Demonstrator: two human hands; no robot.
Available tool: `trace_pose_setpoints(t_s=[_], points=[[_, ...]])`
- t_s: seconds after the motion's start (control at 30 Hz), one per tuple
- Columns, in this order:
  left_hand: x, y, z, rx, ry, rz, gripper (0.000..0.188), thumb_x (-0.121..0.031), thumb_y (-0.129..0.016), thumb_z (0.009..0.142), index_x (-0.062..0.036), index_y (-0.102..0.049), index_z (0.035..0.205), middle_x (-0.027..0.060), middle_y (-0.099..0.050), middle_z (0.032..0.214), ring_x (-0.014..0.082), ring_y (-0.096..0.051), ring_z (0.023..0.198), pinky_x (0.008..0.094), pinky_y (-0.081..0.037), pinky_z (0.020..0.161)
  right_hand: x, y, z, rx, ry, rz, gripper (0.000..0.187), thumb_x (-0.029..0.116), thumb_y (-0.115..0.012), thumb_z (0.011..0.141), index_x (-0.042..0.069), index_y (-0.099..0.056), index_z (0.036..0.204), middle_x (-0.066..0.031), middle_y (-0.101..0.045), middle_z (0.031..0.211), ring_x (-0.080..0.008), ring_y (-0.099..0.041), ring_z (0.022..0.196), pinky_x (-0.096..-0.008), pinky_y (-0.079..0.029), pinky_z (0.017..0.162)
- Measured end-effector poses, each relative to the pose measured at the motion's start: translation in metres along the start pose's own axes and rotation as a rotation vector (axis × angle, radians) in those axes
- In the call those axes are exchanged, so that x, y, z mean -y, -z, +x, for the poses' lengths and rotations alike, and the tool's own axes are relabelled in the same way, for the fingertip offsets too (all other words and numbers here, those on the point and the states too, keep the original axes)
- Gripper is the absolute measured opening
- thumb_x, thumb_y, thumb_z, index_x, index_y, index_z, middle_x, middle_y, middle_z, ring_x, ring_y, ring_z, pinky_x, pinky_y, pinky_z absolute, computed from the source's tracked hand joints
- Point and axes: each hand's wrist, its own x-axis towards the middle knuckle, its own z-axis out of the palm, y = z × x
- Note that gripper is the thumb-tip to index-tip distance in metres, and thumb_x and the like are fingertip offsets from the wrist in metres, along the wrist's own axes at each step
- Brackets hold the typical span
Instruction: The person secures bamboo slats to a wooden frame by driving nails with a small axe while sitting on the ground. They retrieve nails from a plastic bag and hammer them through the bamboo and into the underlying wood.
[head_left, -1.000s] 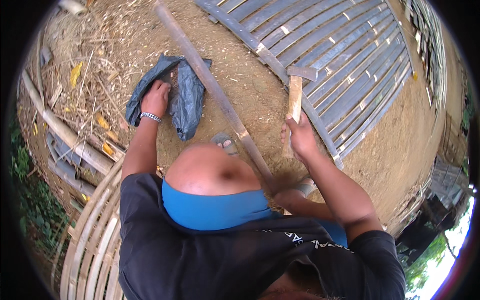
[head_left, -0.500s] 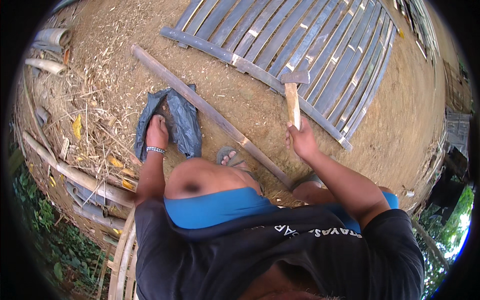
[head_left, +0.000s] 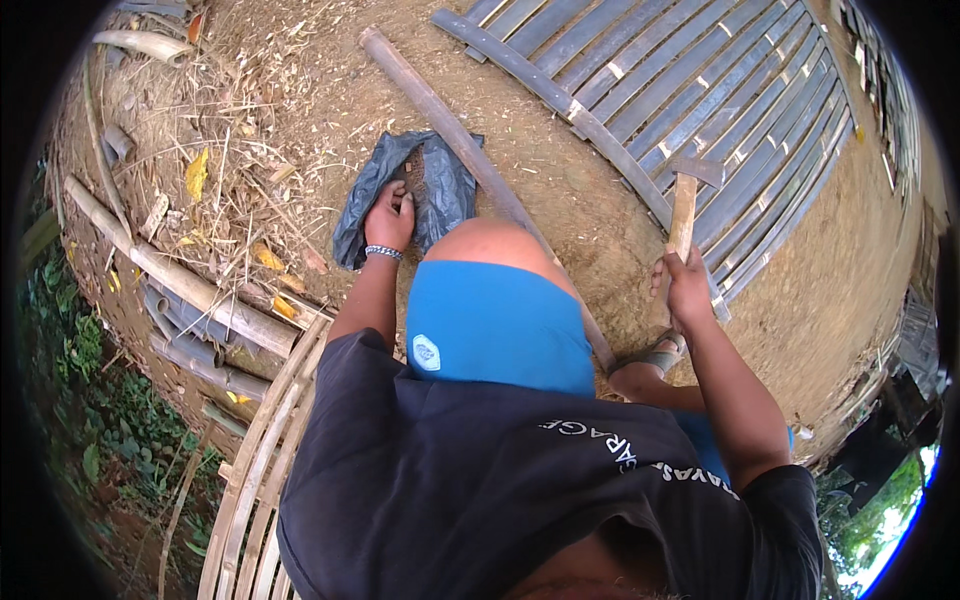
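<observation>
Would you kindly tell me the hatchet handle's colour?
The hatchet handle is pale tan, clearest in the head view.

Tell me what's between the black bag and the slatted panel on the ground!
The head view shows a long brown pole close by the black bag, then dirt with scattered small bits.

Yellow leaf (head_left: 197, 176) and green plants (head_left: 88, 350)

Blk shirt (head_left: 480, 480) has wht lettering (head_left: 614, 442), blue shorts (head_left: 505, 325) a badge (head_left: 426, 352).
</observation>
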Motion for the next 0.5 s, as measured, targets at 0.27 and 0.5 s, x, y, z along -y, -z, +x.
trace_pose_setpoints(t_s=[0.27, 0.5], points=[[-0.027, -0.01, 0.008, -0.107, 0.192, -0.048, 0.03, -0.029, -0.072, 0.095, -0.0058, -0.074, 0.113, 0.0142, -0.077, 0.091, 0.0254, -0.074, 0.081, 0.036, -0.056, 0.075, 0.014, -0.013, -0.015, -0.001, -0.008, -0.065, 0.022, 0.017, -0.054, 0.107, 0.005, -0.046, 0.124, -0.0072, -0.057, 0.083, -0.0168, -0.058, 0.064, -0.0325, -0.051, 0.055], [-0.014, -0.022, 0.011, -0.067, 0.262, -0.155, 0.033, -0.033, -0.066, 0.098, -0.0052, -0.073, 0.115, 0.0145, -0.077, 0.099, 0.0282, -0.075, 0.09, 0.0372, -0.055, 0.082, 0.098, 0.031, -0.065, -0.033, 0.046, -0.256, 0.022, 0.017, -0.054, 0.106, 0.005, -0.046, 0.122, -0.005, -0.058, 0.082, -0.0152, -0.058, 0.065, -0.031, -0.051, 0.058]])
